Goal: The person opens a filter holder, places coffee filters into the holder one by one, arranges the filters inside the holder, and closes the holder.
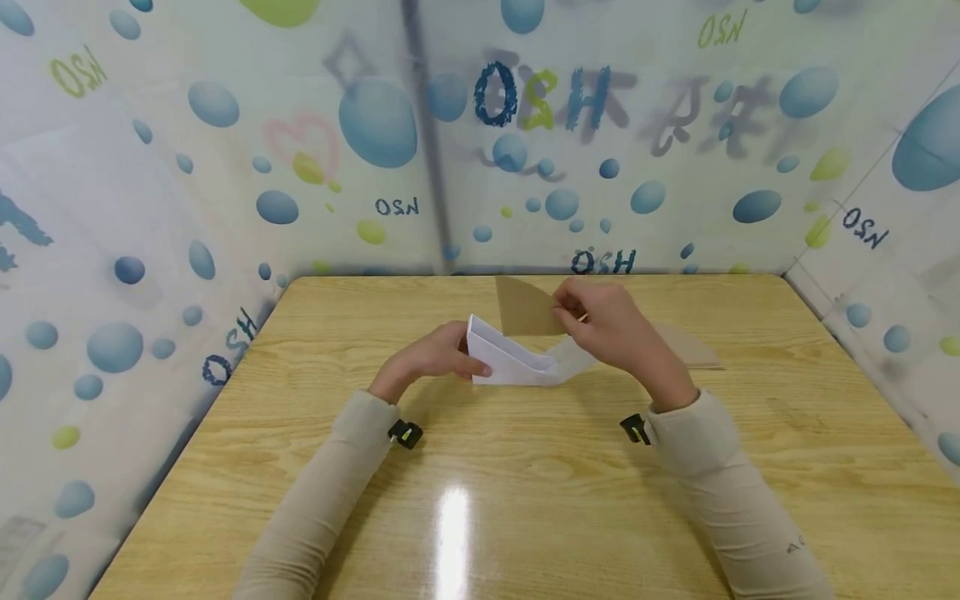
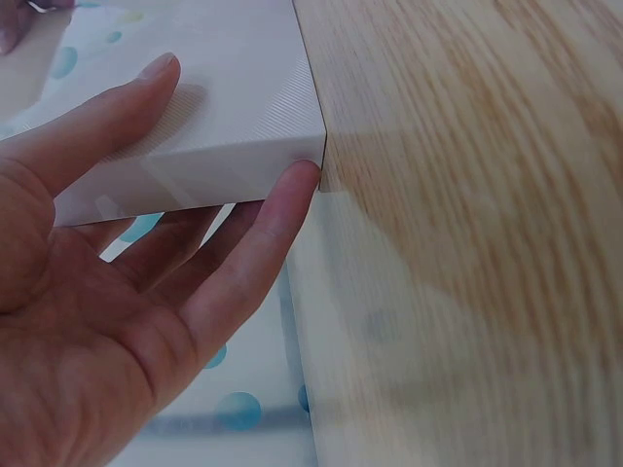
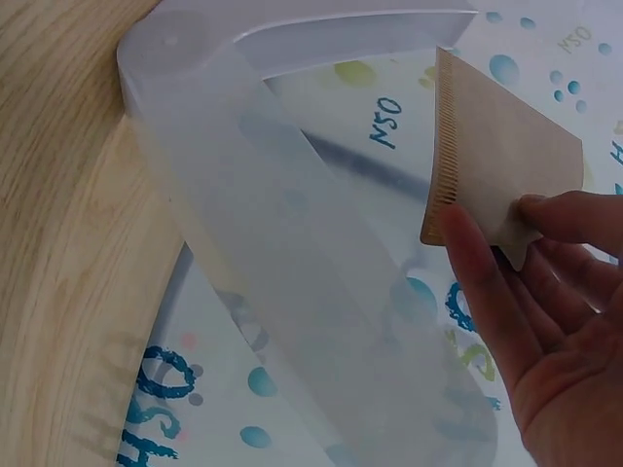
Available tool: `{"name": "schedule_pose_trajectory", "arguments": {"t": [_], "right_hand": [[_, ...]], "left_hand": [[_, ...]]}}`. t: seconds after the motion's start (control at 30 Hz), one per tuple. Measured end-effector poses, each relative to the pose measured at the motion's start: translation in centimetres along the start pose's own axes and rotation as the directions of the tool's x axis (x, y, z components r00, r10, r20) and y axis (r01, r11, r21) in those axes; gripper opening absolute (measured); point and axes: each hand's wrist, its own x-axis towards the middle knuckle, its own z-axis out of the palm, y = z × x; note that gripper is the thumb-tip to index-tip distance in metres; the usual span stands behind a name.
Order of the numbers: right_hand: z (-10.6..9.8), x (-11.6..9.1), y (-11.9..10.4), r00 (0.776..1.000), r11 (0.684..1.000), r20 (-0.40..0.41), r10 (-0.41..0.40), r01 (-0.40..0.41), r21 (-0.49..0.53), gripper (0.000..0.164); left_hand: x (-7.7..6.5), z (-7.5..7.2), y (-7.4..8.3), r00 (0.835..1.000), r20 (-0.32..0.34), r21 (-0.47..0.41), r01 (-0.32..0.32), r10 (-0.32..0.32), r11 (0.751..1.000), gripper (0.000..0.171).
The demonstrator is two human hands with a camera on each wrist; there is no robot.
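We are gripping a white, wedge-shaped box [image 1: 510, 362] with our left hand [image 1: 438, 352], fingers curled round one end; our right hand [image 1: 609, 323] is pinching a brown, fan-shaped paper piece [image 1: 523, 310] beside the box; brown paper sheets [image 1: 692, 348] are lying right of the box on the wooden tabletop [image 1: 555, 483].

Brown paper [image 1: 522, 308] partly behind right fingers [image 1: 576, 292]

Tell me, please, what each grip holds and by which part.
The left grip holds the box by its left end, the right grip the filter by its right side, as seen in the head view.
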Motion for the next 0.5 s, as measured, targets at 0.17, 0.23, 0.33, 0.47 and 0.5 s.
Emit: {"name": "schedule_pose_trajectory", "arguments": {"t": [0.17,0.23,0.33,0.47,0.5], "right_hand": [[0.5,0.1,-0.2,1.0,1.0,0.016,0.013,-0.013,-0.003,0.008],[0.7,0.2,-0.2,1.0,1.0,0.023,0.015,-0.015,-0.003,0.008],[0.9,0.2,-0.3,0.999,1.0,0.033,0.014,-0.014,-0.001,0.008],[1.2,0.1,-0.4,0.999,1.0,0.045,0.005,-0.005,0.004,0.008],[1.2,0.2,-0.4,0.999,1.0,0.048,0.0,-0.001,0.006,0.008]], "left_hand": [[0.1,-0.1,-0.1,1.0,-0.003,0.006,0.008,-0.008,1.0,0.041],[0.1,-0.1,-0.1,1.0,-0.002,0.009,0.009,-0.009,1.0,0.041],[0.1,-0.1,-0.2,1.0,-0.002,0.013,0.01,-0.01,1.0,0.04],[0.1,-0.1,-0.3,1.0,-0.003,0.019,0.006,-0.006,1.0,0.037],[0.1,-0.1,-0.3,1.0,-0.003,0.021,0.005,-0.005,1.0,0.036]]}}
